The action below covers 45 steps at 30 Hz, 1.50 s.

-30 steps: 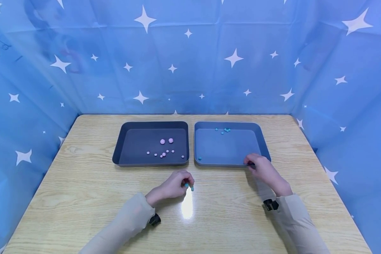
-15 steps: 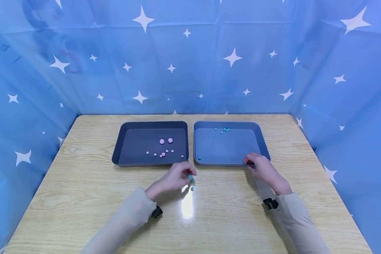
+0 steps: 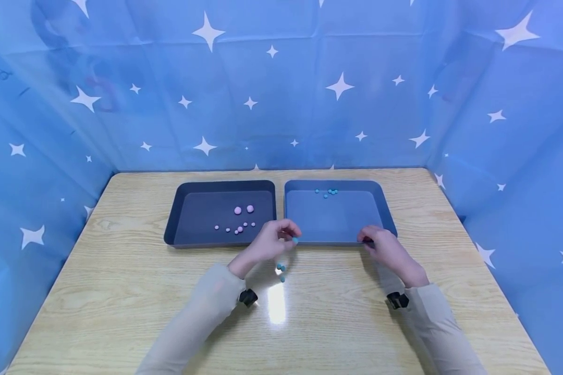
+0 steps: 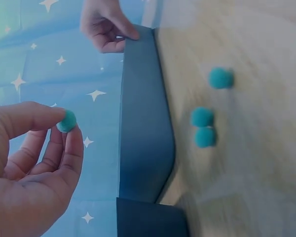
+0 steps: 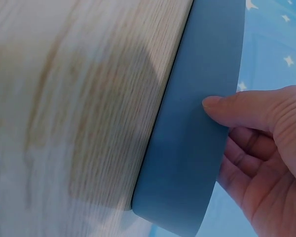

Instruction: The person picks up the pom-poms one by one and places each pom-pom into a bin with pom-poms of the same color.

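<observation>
In the head view my left hand (image 3: 269, 244) is over the near left corner of the blue tray (image 3: 338, 219). It pinches a teal pom-pom (image 4: 66, 121) between thumb and fingertips, as the left wrist view shows. Three more teal pom-poms (image 4: 220, 78) lie on the table in front of the tray. My right hand (image 3: 388, 251) grips the tray's near wall toward its right end, thumb on the outside and fingers on the inner side (image 5: 259, 148). Several small teal pom-poms (image 3: 330, 191) sit at the far side of that tray.
Left of the blue tray, with a narrow gap between, stands a dark tray (image 3: 194, 208) holding pink balls (image 3: 237, 210) of two sizes. Both trays rest on a wood-grain table (image 3: 122, 291). A blue star-patterned curtain (image 3: 169, 67) surrounds the table's back and sides.
My left hand has risen from the table, moving forward and right to the blue tray's corner with a teal pom-pom. Three teal pom-poms now show on the table. The right hand keeps its grip.
</observation>
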Tool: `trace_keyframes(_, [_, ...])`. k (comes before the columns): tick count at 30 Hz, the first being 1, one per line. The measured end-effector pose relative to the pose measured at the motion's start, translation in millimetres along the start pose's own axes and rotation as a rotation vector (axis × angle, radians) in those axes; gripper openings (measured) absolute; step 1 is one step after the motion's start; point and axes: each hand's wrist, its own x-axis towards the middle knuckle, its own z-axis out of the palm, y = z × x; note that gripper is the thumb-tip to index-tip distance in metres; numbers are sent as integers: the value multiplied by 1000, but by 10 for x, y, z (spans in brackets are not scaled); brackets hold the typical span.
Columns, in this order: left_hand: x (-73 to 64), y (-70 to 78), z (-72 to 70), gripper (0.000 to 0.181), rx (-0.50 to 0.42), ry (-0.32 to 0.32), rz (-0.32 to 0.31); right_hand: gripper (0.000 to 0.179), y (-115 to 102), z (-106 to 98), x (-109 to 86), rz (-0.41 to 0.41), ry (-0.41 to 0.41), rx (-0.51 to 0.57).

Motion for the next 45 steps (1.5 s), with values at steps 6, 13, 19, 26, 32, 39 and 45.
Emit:
trace_keyframes(6, [184, -159, 12, 16, -74, 36, -40, 19, 0, 2, 1, 2, -1, -2])
trace_keyframes(13, [373, -278, 73, 18, -108, 62, -89, 20, 7, -3, -3, -1, -1, 4])
trace_keyframes(19, [528, -260, 100, 18, -160, 85, -127, 20, 5, -3, -3, 3, -9, 1])
trace_keyframes(26, [728, -231, 151, 18, -174, 96, -136, 20, 5, -6, -7, 7, -15, 1])
trace_keyframes(32, [874, -233, 188, 18, -259, 133, -161, 19, 8, -2, -6, -6, -10, -8])
trace_keyframes(39, [985, -225, 226, 20, -284, 149, -223, 19, 9, -4, -15, -7, -9, -12])
trace_keyframes(45, [1095, -315, 263, 22, -299, 202, -250, 17, 15, 6, 0, -11, -6, -11])
